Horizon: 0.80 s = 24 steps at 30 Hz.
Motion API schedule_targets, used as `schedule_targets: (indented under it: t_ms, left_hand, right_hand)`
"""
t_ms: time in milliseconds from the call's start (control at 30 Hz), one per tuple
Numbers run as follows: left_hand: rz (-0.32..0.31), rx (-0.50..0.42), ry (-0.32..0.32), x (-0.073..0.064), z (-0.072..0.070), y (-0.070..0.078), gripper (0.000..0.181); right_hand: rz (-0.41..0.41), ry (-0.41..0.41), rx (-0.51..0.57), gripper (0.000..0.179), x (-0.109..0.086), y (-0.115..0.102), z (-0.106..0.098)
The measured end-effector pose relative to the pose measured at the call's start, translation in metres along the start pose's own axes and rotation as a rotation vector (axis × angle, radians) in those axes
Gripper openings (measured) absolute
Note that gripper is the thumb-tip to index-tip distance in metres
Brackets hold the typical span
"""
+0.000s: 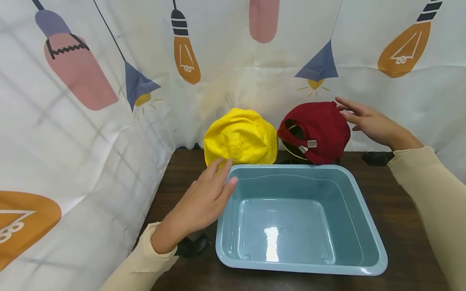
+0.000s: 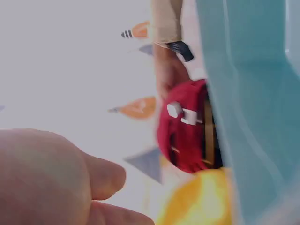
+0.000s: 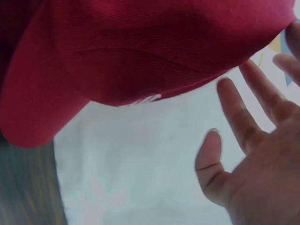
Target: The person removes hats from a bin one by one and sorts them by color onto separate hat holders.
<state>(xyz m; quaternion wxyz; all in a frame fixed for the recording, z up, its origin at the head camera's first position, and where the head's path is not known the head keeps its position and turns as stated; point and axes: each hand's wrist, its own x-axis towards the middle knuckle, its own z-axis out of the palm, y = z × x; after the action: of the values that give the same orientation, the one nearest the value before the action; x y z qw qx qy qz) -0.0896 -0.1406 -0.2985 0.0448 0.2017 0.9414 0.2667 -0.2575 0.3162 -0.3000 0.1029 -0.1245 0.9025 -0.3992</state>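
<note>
A red baseball cap [image 1: 324, 127] sits behind the basin's far rim, its back strap turned toward me. My right hand [image 1: 376, 125] is at the cap's right side with fingers spread; in the right wrist view the fingertips [image 3: 226, 86] lie right at the red cloth's edge. To the left of the cap stands a yellow bucket hat [image 1: 240, 137]. My left hand [image 1: 200, 198] hovers by the left rim of the blue plastic basin [image 1: 302, 266], fingers extended toward the yellow hat and holding nothing. The basin has no item inside.
The dark wooden table [image 1: 171, 186] carries the basin and both hats. A white cloth [image 1: 233, 52] printed with lamps and bulbs hangs behind and along the left. Dark straps show at both wrists.
</note>
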Motion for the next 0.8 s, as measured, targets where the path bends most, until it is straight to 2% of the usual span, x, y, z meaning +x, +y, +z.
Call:
schedule_targets:
  t_ms: [133,233,300,433,533,667,800]
  left_hand:
    - [0.104,0.119,0.043,0.032,-0.019,0.035,0.058]
    - [0.166,0.154,0.053,0.068,-0.023,0.057,0.056]
    - [0.166,0.157,0.044,0.095,-0.022,0.070,0.055]
    - [0.119,0.136,0.026,0.148,-0.011,0.085,0.057]
    - [0.070,0.125,0.009,0.178,0.001,0.092,0.062]
    - [0.004,0.137,-0.039,0.205,0.016,0.100,0.069]
    - [-0.054,0.168,-0.087,0.221,0.030,0.106,0.072]
  right_hand:
    - [0.005,0.145,0.073,0.059,-0.010,0.010,0.001]
    - [0.006,0.247,0.113,0.059,-0.017,0.017,0.005]
    - [0.006,0.285,0.129,0.058,-0.020,0.021,0.011]
    - [-0.012,0.324,0.165,0.055,-0.020,0.028,0.027]
    - [-0.028,0.353,0.184,0.053,-0.019,0.031,0.038]
    - [-0.055,0.395,0.220,0.051,-0.017,0.032,0.048]
    - [-0.096,0.451,0.288,0.043,-0.015,0.034,0.054]
